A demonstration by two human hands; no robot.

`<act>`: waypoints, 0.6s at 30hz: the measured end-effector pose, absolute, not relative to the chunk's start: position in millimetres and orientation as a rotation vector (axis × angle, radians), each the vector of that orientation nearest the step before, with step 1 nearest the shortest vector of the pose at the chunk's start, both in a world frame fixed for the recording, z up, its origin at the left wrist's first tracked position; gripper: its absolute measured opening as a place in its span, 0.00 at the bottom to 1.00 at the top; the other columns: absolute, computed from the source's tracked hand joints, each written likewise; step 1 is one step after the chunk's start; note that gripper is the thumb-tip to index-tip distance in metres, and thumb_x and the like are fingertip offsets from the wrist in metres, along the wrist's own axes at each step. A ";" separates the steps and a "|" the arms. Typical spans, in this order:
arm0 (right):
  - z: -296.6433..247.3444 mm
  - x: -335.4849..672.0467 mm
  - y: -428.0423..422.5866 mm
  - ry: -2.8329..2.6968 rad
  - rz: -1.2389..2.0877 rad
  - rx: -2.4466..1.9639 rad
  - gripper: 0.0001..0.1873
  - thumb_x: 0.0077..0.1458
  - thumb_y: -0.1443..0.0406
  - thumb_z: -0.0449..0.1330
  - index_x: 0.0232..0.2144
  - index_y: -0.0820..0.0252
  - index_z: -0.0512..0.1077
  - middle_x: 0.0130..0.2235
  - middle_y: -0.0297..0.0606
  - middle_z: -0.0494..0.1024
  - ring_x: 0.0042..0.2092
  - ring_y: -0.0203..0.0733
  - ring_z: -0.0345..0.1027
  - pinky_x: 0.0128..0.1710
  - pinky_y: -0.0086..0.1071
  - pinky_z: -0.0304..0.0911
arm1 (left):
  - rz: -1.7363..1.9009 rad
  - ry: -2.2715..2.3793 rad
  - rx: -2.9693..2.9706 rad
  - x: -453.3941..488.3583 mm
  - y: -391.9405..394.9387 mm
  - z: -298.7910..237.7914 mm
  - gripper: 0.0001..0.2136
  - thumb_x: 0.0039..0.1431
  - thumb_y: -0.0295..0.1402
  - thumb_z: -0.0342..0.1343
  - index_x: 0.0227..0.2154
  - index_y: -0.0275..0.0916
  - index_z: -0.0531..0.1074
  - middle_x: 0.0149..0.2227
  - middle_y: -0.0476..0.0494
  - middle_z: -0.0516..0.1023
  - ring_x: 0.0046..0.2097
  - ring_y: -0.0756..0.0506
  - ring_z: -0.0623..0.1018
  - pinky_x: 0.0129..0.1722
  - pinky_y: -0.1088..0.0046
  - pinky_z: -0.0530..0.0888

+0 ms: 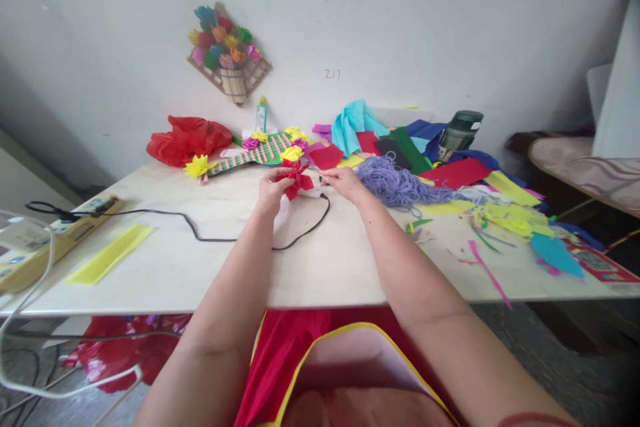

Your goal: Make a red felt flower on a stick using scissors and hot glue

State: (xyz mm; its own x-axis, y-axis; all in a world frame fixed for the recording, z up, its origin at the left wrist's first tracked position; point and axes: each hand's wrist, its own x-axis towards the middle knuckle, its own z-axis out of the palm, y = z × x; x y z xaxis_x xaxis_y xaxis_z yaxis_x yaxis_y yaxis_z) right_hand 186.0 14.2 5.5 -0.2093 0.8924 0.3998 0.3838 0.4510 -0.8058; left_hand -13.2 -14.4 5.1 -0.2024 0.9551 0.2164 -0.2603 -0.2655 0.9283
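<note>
My left hand [275, 188] pinches a red crepe-paper flower [299, 180] above the table. To its right, my right hand [342, 184] has its fingers pressed together beside the petals; what they hold, perhaps something thin, is too small to make out. Just behind the flower lies a green woven piece [250, 159] with pale strips, trimmed with yellow and purple paper flowers. A white device [313, 193] with a black cord [326, 208] sits below the red flower, partly hidden by it and my hands.
Purple yarn [395, 181] and coloured crepe paper [453, 174] heap up on the right, near a dark bottle [461, 133]. Paper scraps [483, 253] litter the right front. On the left are a power strip [83, 230], a yellow paper strip [111, 255] and a red plastic bag [189, 140].
</note>
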 end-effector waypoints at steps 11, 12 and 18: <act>3.5 186.6 18.6 -1.735 0.635 -1.175 0.07 0.51 0.66 0.65 0.30 0.60 0.84 0.23 0.34 0.80 0.29 0.39 0.72 0.37 0.32 0.67 | 1.653 0.972 1.091 -12.0 -13.1 3.6 0.16 0.27 0.31 0.65 0.27 0.37 0.77 0.25 0.48 0.78 0.26 0.47 0.75 0.27 0.72 0.72; 3.6 186.6 18.6 -1.741 0.622 -1.186 0.06 0.51 0.66 0.65 0.29 0.60 0.84 0.23 0.34 0.80 0.29 0.39 0.72 0.37 0.32 0.67 | 1.653 0.968 1.091 -11.8 -13.3 3.6 0.16 0.27 0.30 0.65 0.27 0.37 0.77 0.25 0.48 0.78 0.26 0.47 0.75 0.27 0.72 0.72; 5.7 186.2 16.2 -1.767 0.560 -1.231 0.10 0.51 0.63 0.65 0.20 0.60 0.80 0.22 0.34 0.78 0.28 0.37 0.70 0.34 0.30 0.63 | 1.657 0.958 1.103 -10.7 -13.8 3.4 0.15 0.27 0.30 0.66 0.26 0.37 0.77 0.24 0.48 0.77 0.26 0.48 0.75 0.27 0.73 0.72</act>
